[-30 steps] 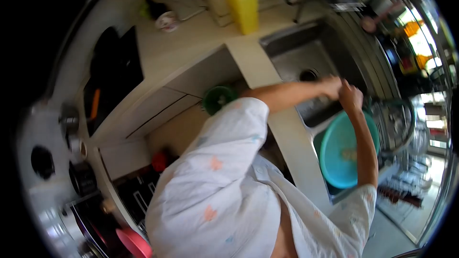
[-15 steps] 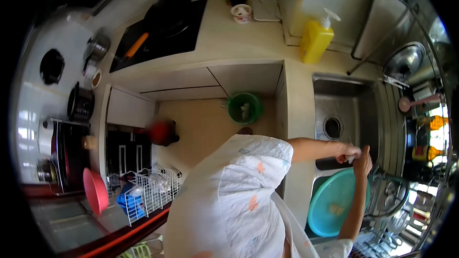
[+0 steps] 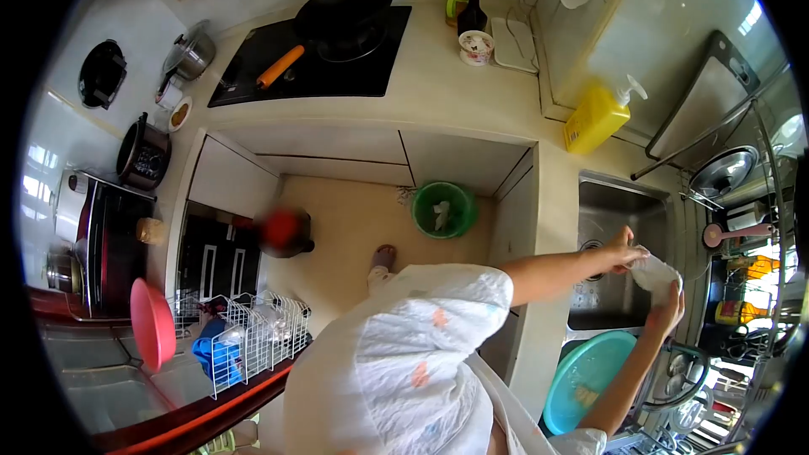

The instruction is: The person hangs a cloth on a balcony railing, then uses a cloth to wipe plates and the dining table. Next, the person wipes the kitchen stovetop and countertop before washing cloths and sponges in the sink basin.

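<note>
A thin white cloth (image 3: 656, 275) is stretched between my two hands over the steel sink (image 3: 619, 202). My left hand (image 3: 619, 253) pinches its upper end, fingers closed. At the lower end, my right hand (image 3: 666, 312) is closed on the cloth near the sink's far edge. Whether the cloth is wet cannot be seen. Below the sink in the picture, a turquoise basin (image 3: 566, 383) stands close to my right forearm, with something small and pale inside it.
A yellow pump bottle (image 3: 597, 116) stands on the counter beyond the sink. A dish rack (image 3: 763, 135) lines the right side. A green bucket (image 3: 444, 211) stands on the floor. A black wok (image 3: 341, 8) with an orange handle sits on the cooktop (image 3: 253, 84).
The cloth, bunched up between my hands before, is now spread out. My left hand has moved up, and my right hand has moved down and outward. The view has shifted.
</note>
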